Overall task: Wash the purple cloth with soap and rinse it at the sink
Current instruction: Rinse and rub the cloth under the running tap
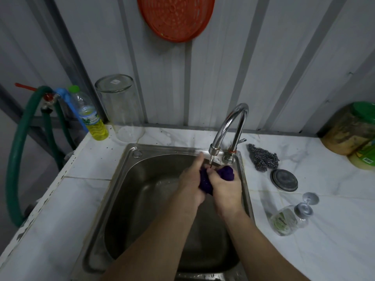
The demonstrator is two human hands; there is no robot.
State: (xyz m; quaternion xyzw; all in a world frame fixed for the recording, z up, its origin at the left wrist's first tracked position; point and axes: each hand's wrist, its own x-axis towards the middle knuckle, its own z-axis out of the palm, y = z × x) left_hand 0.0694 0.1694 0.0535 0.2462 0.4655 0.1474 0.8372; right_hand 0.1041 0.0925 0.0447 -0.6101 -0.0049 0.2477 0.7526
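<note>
The purple cloth (227, 173) is bunched between both my hands, right under the spout of the chrome tap (229, 126). A thin stream of water falls onto it. My left hand (189, 182) grips the cloth's left part, thumb raised toward the spout. My right hand (224, 188) grips the middle, and a purple wad sticks out to its right. All of this is held over the back right of the steel sink (129, 179). A bottle of yellow liquid (95, 120) stands at the back left corner of the counter.
A tall clear glass jar (121, 106) stands upside down behind the sink. Right of the sink lie a steel scourer (263, 159), a round metal lid (284, 180) and a tipped clear bottle (286, 219). A green hose (18, 151) loops at the left; a green-lidded jar (353, 130) sits far right.
</note>
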